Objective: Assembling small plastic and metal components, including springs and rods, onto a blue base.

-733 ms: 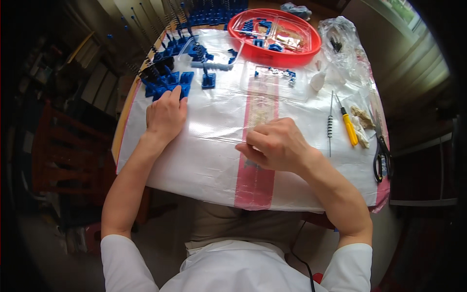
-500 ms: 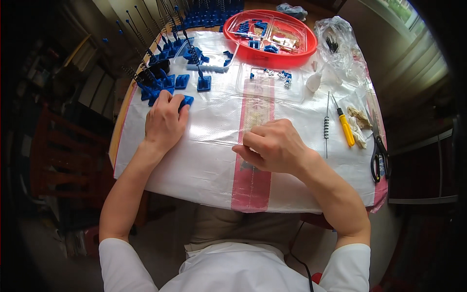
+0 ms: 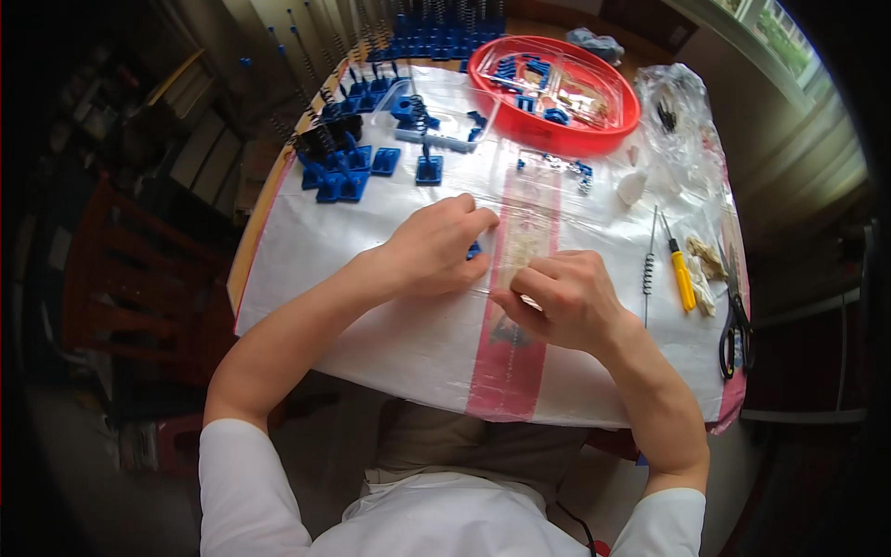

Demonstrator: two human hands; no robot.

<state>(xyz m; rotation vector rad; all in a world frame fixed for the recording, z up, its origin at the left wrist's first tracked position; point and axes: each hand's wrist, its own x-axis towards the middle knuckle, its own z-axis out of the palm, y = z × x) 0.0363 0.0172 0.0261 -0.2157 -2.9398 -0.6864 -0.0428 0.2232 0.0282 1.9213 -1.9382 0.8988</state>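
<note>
Near the middle of the covered table, my left hand [image 3: 434,243] is closed around a small blue plastic piece [image 3: 474,250]. The fingers hide most of that piece, so its full shape does not show. Just to the right, my right hand [image 3: 574,295] hovers over the pink stripe with thumb and fingers pinched together. What it holds, if anything, is too small or hidden. Beyond my left hand, a blue square base with a black spring [image 3: 429,170] stands upright. More blue bases [image 3: 343,186] cluster at the left edge, several bearing springs.
A red oval tray [image 3: 557,137] at the back holds clear boxes of parts. Left of it sits a clear plastic box [image 3: 445,139] with blue pieces. On the right lie a spring on a rod [image 3: 648,274], a yellow-handled screwdriver [image 3: 684,281], scissors [image 3: 735,339] and crumpled plastic [image 3: 673,111].
My left hand has come from the cluster of blue bases toward the middle, carrying a blue piece. My right hand stays pinched close to its earlier place. The whole view has shifted slightly.
</note>
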